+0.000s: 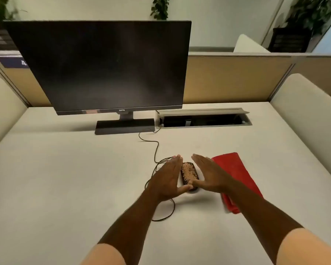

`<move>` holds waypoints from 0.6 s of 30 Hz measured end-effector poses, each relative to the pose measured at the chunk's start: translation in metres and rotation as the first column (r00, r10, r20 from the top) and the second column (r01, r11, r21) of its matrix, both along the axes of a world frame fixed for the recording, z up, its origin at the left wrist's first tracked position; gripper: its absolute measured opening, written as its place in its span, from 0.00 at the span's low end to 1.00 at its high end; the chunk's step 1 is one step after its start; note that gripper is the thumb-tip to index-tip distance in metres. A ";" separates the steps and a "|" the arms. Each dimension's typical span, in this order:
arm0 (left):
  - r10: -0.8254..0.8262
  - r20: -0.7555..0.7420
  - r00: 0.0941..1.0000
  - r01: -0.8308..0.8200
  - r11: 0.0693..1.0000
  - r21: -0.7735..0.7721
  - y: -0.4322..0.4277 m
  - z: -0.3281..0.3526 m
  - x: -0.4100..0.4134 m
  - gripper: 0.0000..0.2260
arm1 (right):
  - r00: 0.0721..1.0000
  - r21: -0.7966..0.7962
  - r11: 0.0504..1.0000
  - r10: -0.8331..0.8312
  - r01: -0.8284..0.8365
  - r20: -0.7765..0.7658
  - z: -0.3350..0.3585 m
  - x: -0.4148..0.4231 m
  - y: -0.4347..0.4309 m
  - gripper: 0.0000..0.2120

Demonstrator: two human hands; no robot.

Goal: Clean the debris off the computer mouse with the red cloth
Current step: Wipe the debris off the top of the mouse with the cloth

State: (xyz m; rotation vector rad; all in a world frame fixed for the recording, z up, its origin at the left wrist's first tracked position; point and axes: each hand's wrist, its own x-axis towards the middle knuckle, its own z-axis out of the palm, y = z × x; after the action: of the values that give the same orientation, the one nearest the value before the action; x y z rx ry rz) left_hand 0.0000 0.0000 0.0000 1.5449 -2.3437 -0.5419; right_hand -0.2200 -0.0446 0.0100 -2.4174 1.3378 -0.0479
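A black wired computer mouse [188, 174] lies on the white desk, its top covered with pale sandy debris. My left hand [168, 178] stands flat on its edge just left of the mouse, fingers straight and together. My right hand [210, 174] stands the same way just right of it. The two thumbs meet over the near end of the mouse. Neither hand holds anything. The folded red cloth [237, 175] lies on the desk to the right, partly hidden under my right forearm.
A dark monitor [101, 67] on a black stand [124, 126] rises at the back left. The mouse cable [157, 150] loops from the stand, past the mouse to its near left. An open cable tray [203, 119] sits at the back right. Padded partitions enclose the desk.
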 end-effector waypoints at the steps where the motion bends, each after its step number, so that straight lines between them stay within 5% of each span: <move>1: -0.009 -0.008 1.000 0.009 1.000 0.007 -0.001 -0.004 -0.002 0.47 | 1.000 0.019 1.000 0.011 -0.011 -0.001 -0.004 -0.002 -0.002 0.47; 8: 0.016 -0.041 0.999 -0.012 0.995 0.095 -0.008 -0.020 -0.012 0.57 | 0.999 0.104 0.994 0.032 -0.029 -0.031 -0.018 -0.009 -0.014 0.59; 18: 0.060 -0.064 0.996 -0.044 0.972 0.230 -0.030 -0.031 -0.013 0.64 | 0.998 0.175 0.983 0.055 -0.049 -0.033 -0.034 -0.009 -0.026 0.59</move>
State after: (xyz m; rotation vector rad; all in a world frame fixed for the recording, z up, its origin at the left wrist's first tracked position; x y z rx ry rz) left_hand -0.0135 -0.0296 -0.0312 1.6496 -2.2453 -0.8650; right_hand -0.2293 -0.0706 -0.0245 -2.3148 1.2390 0.1243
